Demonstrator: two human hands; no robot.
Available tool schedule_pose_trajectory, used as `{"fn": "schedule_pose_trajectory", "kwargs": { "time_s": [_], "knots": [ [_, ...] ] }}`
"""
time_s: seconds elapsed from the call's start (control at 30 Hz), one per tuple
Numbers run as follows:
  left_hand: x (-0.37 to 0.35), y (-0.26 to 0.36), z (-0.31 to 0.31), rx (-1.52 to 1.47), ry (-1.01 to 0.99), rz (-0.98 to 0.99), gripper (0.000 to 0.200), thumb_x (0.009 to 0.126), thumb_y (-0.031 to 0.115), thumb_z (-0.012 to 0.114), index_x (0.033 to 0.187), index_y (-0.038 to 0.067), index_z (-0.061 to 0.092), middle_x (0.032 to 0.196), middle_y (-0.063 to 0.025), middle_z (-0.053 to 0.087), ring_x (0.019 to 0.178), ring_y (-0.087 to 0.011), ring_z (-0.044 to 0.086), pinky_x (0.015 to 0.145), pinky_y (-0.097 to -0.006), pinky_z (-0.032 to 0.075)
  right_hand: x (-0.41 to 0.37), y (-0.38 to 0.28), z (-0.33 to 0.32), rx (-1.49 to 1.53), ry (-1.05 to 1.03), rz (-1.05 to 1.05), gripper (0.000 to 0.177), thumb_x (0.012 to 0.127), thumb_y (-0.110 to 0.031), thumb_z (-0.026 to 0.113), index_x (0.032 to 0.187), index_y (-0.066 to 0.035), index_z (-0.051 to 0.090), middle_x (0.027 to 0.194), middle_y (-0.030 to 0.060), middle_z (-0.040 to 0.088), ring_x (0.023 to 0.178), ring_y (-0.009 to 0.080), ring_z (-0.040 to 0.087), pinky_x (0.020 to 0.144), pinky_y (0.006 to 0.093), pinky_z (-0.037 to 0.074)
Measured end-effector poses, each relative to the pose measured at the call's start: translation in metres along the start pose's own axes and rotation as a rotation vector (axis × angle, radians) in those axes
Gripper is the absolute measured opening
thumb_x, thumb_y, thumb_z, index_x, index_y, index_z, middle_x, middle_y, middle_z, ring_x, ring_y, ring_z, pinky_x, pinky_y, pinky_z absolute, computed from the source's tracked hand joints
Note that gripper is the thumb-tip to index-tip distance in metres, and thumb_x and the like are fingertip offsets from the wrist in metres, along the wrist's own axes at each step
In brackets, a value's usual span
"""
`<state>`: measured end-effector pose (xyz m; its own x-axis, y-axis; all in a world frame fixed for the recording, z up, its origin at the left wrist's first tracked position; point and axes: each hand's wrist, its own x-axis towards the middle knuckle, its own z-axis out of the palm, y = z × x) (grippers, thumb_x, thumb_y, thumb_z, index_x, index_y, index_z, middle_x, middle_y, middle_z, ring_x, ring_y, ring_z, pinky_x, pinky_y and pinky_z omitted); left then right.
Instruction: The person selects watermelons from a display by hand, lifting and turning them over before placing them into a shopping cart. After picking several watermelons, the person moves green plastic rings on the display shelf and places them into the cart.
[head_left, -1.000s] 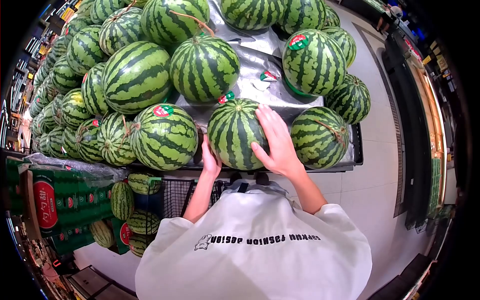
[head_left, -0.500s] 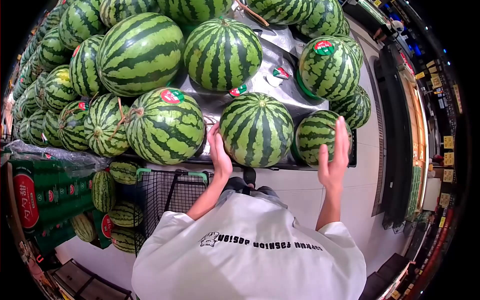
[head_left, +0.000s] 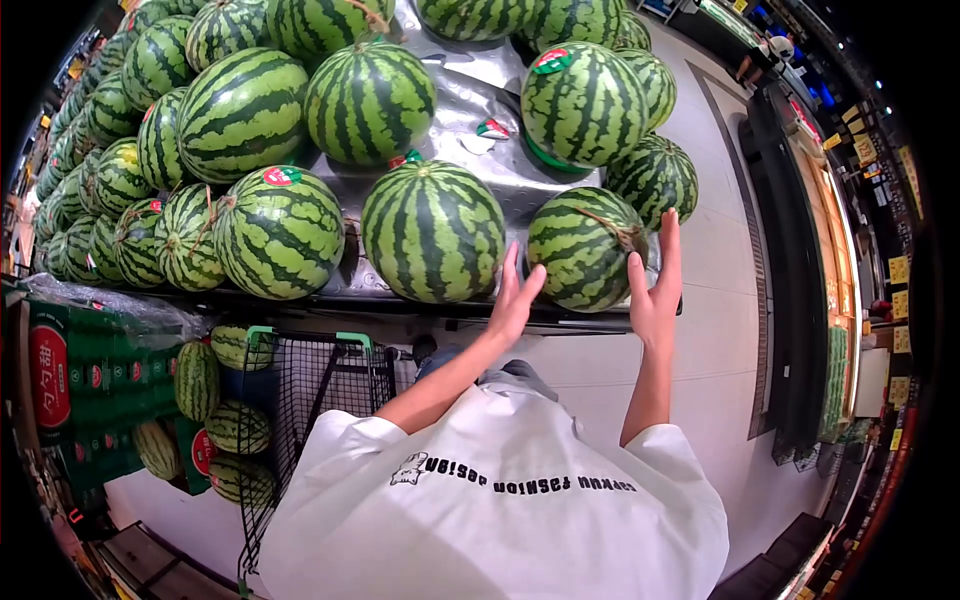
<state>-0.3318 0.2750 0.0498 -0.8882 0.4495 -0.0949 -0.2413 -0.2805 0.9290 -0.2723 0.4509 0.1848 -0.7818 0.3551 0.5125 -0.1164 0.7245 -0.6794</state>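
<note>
A striped watermelon (head_left: 585, 250) with a dry brown stem sits at the front right of the metal display. My left hand (head_left: 515, 300) is at its left side, thumb and fingers apart, in the narrow space beside a rounder watermelon (head_left: 432, 232). Along the right side of the stemmed watermelon is my right hand (head_left: 656, 290), upright with its fingers stretched out. Neither hand has closed round anything; whether the fingertips touch the rind is hard to tell.
Many watermelons (head_left: 243, 115) are piled at the left and back. A black wire cart (head_left: 330, 375) with green corners stands below the display, beside green cartons (head_left: 105, 375). A person (head_left: 768, 58) is far off at the upper right.
My left hand has moved right, from the rounder watermelon's left side to its right. The view has shifted, and the stemmed watermelon now shows its stem between both hands.
</note>
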Motion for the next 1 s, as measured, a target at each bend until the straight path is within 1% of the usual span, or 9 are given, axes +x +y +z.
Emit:
{"fn": "schedule_pose_trajectory", "kwargs": {
  "time_s": [0.13, 0.2, 0.37, 0.47, 0.63, 0.73, 0.8, 0.9, 1.0],
  "knots": [
    [0.025, -0.013, 0.029, -0.185, 0.063, 0.013, 0.090, 0.100, 0.050, 0.056, 0.156, 0.002, 0.006, 0.158, -0.0169, 0.021, 0.146, -0.0246, 0.021, 0.120, -0.0369, 0.016, -0.012, 0.055, -0.010, 0.096, 0.090, 0.109, 0.063, 0.102, -0.018, 0.051, 0.156, 0.001, 0.024, 0.161, 0.0209, 0.029, 0.149, 0.0301, 0.029, 0.121, 0.0386, 0.021],
    [0.028, -0.022, 0.030, -0.218, 0.062, 0.046, 0.083, 0.100, 0.047, 0.056, 0.155, 0.005, 0.011, 0.156, -0.0156, 0.025, 0.144, -0.0238, 0.025, 0.119, -0.0366, 0.019, -0.022, 0.078, -0.002, 0.162, -0.164, 0.102, 0.061, 0.105, -0.025, 0.047, 0.156, 0.001, 0.026, 0.161, 0.0195, 0.029, 0.149, 0.0293, 0.028, 0.121, 0.0379, 0.021],
    [0.032, -0.020, 0.027, -0.348, 0.068, -0.007, 0.071, 0.098, 0.046, 0.061, 0.150, 0.011, 0.029, 0.141, -0.0071, 0.044, 0.130, -0.0184, 0.042, 0.111, -0.0362, 0.034, -0.012, 0.095, -0.027, 0.327, -0.210, 0.074, 0.065, 0.104, -0.028, 0.049, 0.156, 0.002, 0.023, 0.162, 0.0212, 0.026, 0.151, 0.0321, 0.024, 0.122, 0.0370, 0.019],
    [0.035, -0.027, 0.028, -0.292, 0.115, -0.023, 0.062, 0.100, 0.056, 0.047, 0.144, 0.011, 0.045, 0.142, -0.0039, 0.052, 0.129, -0.0187, 0.048, 0.109, -0.0378, 0.038, -0.008, 0.109, -0.021, 0.421, -0.170, 0.031, 0.066, 0.104, -0.028, 0.048, 0.156, 0.003, 0.023, 0.161, 0.0231, 0.027, 0.151, 0.0332, 0.024, 0.122, 0.0372, 0.018],
    [0.019, 0.001, 0.049, -0.222, 0.072, -0.049, 0.067, 0.101, 0.058, 0.040, 0.147, 0.009, 0.043, 0.145, -0.0072, 0.050, 0.133, -0.0224, 0.048, 0.111, -0.0405, 0.038, -0.007, 0.111, -0.029, 0.339, -0.315, -0.003, 0.065, 0.104, -0.029, 0.047, 0.154, 0.006, 0.025, 0.162, 0.0246, 0.021, 0.152, 0.0352, 0.020, 0.123, 0.0390, 0.017],
    [0.017, 0.003, 0.054, -0.262, 0.109, -0.025, 0.068, 0.099, 0.058, 0.048, 0.145, 0.008, 0.044, 0.144, -0.0074, 0.052, 0.131, -0.0217, 0.048, 0.110, -0.0390, 0.038, -0.006, 0.108, -0.031, 0.289, -0.086, -0.068, 0.063, 0.104, -0.028, 0.046, 0.153, 0.005, 0.026, 0.162, 0.0250, 0.021, 0.151, 0.0374, 0.021, 0.122, 0.0408, 0.018],
    [0.016, 0.004, 0.054, -0.248, 0.139, -0.032, 0.068, 0.100, 0.058, 0.046, 0.146, 0.008, 0.044, 0.144, -0.0074, 0.051, 0.131, -0.0218, 0.048, 0.111, -0.0391, 0.038, -0.007, 0.110, -0.023, 0.383, -0.310, -0.058, 0.062, 0.103, -0.025, 0.048, 0.153, 0.005, 0.026, 0.161, 0.0259, 0.023, 0.151, 0.0386, 0.021, 0.122, 0.0420, 0.019],
    [0.019, -0.001, 0.052, -0.247, 0.135, -0.031, 0.066, 0.102, 0.057, 0.041, 0.146, 0.007, 0.043, 0.144, -0.0073, 0.051, 0.132, -0.0211, 0.048, 0.111, -0.0387, 0.038, -0.009, 0.112, -0.025, 0.344, -0.321, -0.062, 0.064, 0.102, -0.025, 0.050, 0.154, 0.005, 0.026, 0.160, 0.0252, 0.026, 0.150, 0.0375, 0.023, 0.122, 0.0412, 0.020],
    [0.020, -0.008, 0.047, -0.262, 0.132, -0.021, 0.065, 0.103, 0.056, 0.039, 0.147, 0.008, 0.042, 0.145, -0.0071, 0.050, 0.133, -0.0207, 0.047, 0.111, -0.0382, 0.037, 0.001, 0.115, -0.029, 0.330, -0.140, -0.038, 0.064, 0.102, -0.023, 0.049, 0.154, 0.004, 0.026, 0.160, 0.0251, 0.026, 0.150, 0.0372, 0.023, 0.121, 0.0410, 0.020]
  ]
}}
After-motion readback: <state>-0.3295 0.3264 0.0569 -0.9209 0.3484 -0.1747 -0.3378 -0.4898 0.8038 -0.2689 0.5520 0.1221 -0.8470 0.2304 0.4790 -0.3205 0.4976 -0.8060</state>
